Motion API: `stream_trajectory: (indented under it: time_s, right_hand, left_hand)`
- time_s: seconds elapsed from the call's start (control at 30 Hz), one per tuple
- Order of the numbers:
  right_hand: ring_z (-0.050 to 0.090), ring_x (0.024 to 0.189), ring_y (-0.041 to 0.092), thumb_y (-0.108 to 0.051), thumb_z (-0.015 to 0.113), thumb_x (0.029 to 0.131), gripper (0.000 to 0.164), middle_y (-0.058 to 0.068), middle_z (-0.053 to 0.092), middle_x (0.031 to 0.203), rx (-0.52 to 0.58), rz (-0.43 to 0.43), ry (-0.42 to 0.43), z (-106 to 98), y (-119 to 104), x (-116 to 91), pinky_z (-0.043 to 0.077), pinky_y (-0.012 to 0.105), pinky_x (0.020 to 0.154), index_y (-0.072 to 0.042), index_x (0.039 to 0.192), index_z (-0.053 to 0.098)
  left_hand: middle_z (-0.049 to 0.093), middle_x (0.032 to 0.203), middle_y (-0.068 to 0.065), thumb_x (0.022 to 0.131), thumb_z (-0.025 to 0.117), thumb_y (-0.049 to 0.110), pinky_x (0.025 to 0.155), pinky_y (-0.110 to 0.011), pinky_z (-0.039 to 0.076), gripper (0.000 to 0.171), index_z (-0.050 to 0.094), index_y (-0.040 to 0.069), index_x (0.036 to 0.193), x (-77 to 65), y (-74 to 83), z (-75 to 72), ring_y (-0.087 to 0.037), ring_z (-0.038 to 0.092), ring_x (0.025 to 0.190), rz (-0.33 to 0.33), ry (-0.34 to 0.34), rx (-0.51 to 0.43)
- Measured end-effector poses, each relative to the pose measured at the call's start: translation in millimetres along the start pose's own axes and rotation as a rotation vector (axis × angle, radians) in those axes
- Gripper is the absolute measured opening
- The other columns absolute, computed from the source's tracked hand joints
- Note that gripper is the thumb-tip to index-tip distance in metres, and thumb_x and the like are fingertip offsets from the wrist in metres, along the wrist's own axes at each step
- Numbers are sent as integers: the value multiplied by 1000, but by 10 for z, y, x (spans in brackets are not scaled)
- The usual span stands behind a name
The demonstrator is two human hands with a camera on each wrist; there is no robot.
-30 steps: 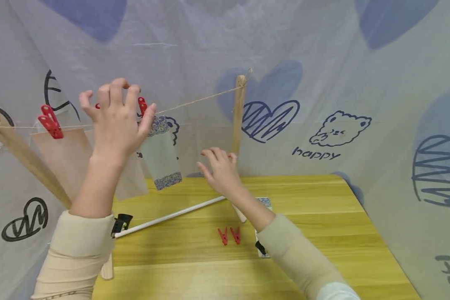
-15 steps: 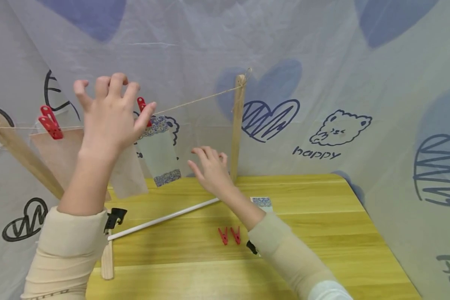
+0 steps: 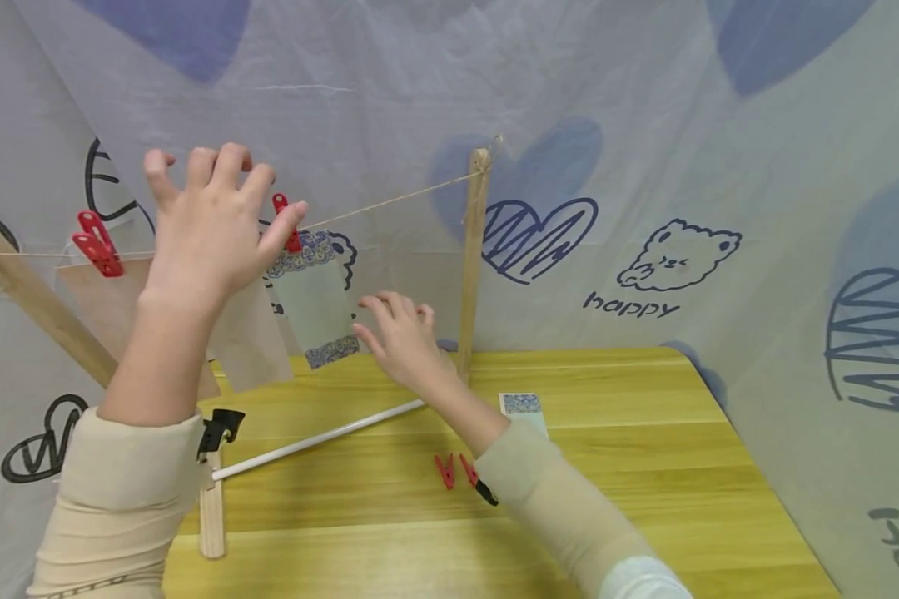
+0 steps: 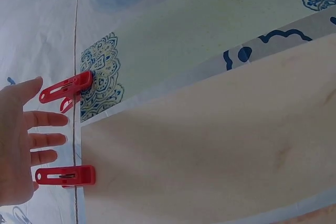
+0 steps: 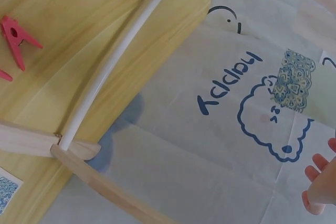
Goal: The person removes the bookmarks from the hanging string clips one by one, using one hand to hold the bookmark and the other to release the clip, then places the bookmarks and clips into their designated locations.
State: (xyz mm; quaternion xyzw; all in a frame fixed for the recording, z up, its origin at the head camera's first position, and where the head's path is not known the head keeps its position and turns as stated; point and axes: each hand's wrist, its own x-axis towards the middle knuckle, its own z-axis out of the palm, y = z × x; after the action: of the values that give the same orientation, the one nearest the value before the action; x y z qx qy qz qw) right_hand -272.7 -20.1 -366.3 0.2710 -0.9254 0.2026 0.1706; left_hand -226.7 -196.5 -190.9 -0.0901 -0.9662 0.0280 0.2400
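A thin string point(image 3: 389, 202) carries a pale green paper strip point(image 3: 316, 304) with blue patterned ends, held by a red clothespin point(image 3: 288, 223). Beige paper sheets hang left of it; one shows a red clothespin point(image 3: 99, 243), while my left hand point(image 3: 208, 229) hides another's top in the head view. That hand is raised by the string, fingers bent and spread, gripping nothing; the left wrist view has its fingers beside the clothespins point(image 4: 66, 176). My right hand point(image 3: 404, 337) hovers beside the green strip's lower end, fingers loosely bent and holding nothing.
Wooden posts point(image 3: 474, 249) bear the string, and a white rod point(image 3: 322, 437) runs low between their feet. Two loose red clothespins point(image 3: 445, 472) lie on the wooden table point(image 3: 644, 466). Another patterned paper strip point(image 3: 522, 405) lies partly under my right sleeve. A printed cloth hangs behind.
Both hands have shifted left, the right one coming closer to the hanging green strip. The left hand has uncovered more of that strip's clothespin. The hanging papers have swung very slightly.
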Motion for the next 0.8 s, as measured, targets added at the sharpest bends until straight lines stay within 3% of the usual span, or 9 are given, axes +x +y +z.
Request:
stream_trajectory:
  time_s: [0.4,0.8]
  right_hand:
    - [38,122,19,-42,39,95,41,3,43,133,14,22,-34,86,-95,57,24,44,98,-20,130,44]
    - [40,121,18,-38,37,96,37,2,44,130,6,39,-50,153,-160,72,24,45,99,-17,125,46]
  left_hand:
    - [28,129,-22,97,28,45,94,-59,0,51,39,4,126,6,-2,-2,-41,21,117,20,-49,20]
    - [32,120,-18,99,28,38,93,-58,1,40,43,4,112,0,-1,45,-39,24,111,56,-9,25]
